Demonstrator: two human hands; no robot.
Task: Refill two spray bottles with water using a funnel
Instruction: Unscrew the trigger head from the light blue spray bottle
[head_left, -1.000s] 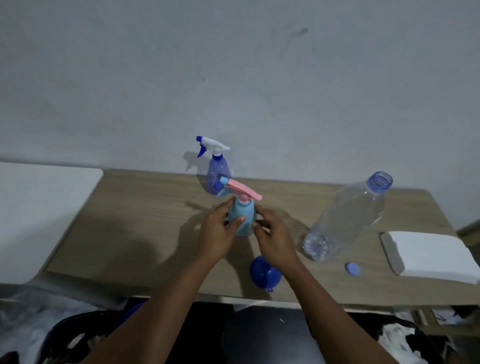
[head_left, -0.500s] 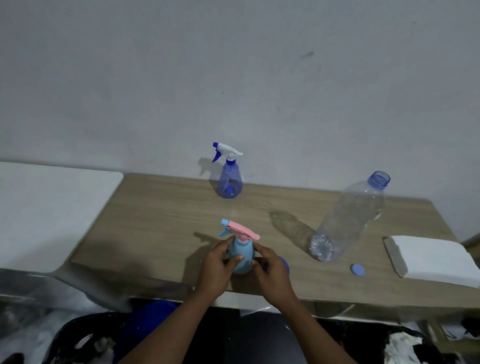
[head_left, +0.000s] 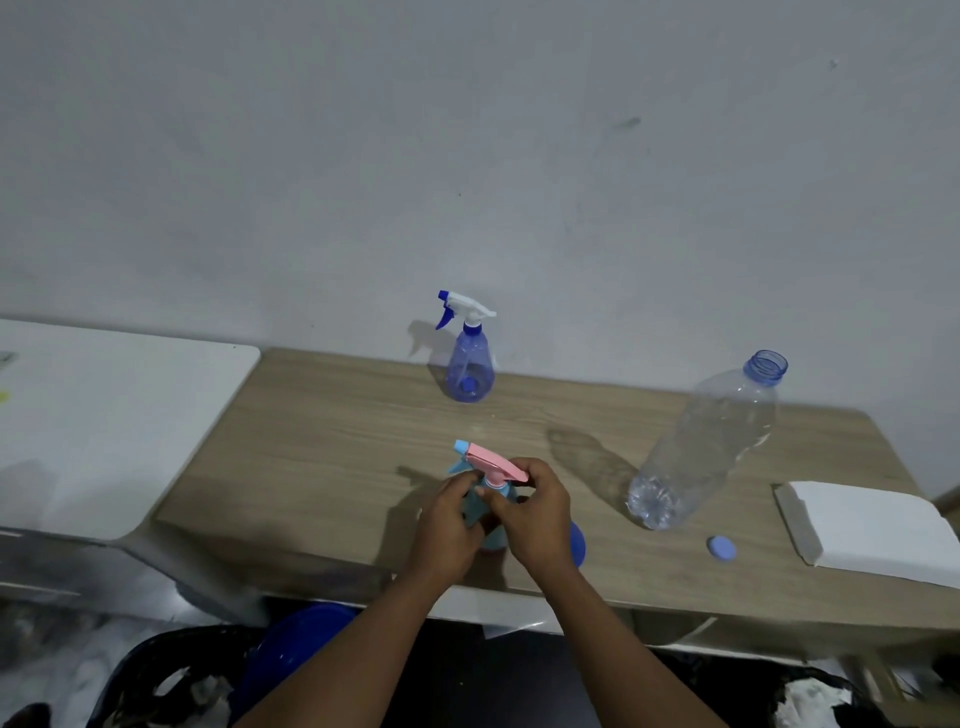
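A light-blue spray bottle with a pink trigger head (head_left: 491, 460) stands near the front edge of the wooden table (head_left: 332, 447). My left hand (head_left: 449, 525) grips its body. My right hand (head_left: 535, 512) is closed around its neck just under the pink head. A blue funnel (head_left: 576, 543) lies on the table behind my right hand, mostly hidden. A second, translucent blue spray bottle with a white head (head_left: 469, 358) stands at the back by the wall. A large clear water bottle (head_left: 701, 447) with no cap stands at the right; its blue cap (head_left: 721, 547) lies in front of it.
A white folded cloth or pad (head_left: 872, 530) lies at the table's right end. A white surface (head_left: 98, 415) adjoins the table on the left. Below the front edge are a blue tub (head_left: 301, 639) and dark bins with scraps.
The small spray bottle came toward the front edge with both hands on it. My right hand has since risen from its body to the neck under the pink head.
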